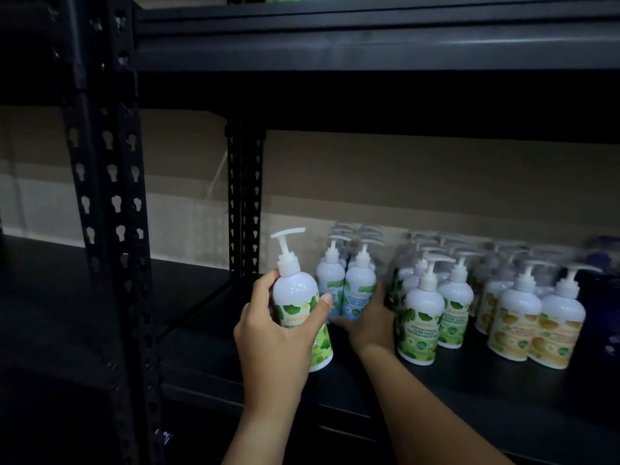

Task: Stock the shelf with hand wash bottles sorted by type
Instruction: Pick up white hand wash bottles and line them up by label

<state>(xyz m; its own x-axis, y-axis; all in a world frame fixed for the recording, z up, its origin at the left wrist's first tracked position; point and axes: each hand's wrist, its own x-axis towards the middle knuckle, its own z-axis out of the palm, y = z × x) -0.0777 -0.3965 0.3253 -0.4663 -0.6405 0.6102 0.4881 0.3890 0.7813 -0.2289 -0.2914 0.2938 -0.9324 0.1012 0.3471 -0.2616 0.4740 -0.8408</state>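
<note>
My left hand (278,333) grips a white pump bottle with a green leaf label (297,297), held upright just above the front left of the black shelf (436,391). My right hand (370,322) reaches in beside it and rests against the front blue-label bottles (359,290); how its fingers lie is hidden. Right of that hand stand rows of green-label bottles (421,317), then yellow-label bottles (536,327).
A black perforated upright (110,203) stands at the left, with a second post (245,203) behind the bottles. The shelf above (369,45) hangs low over the bottles. Dark purple items (604,260) sit at the far right. A beige wall is behind.
</note>
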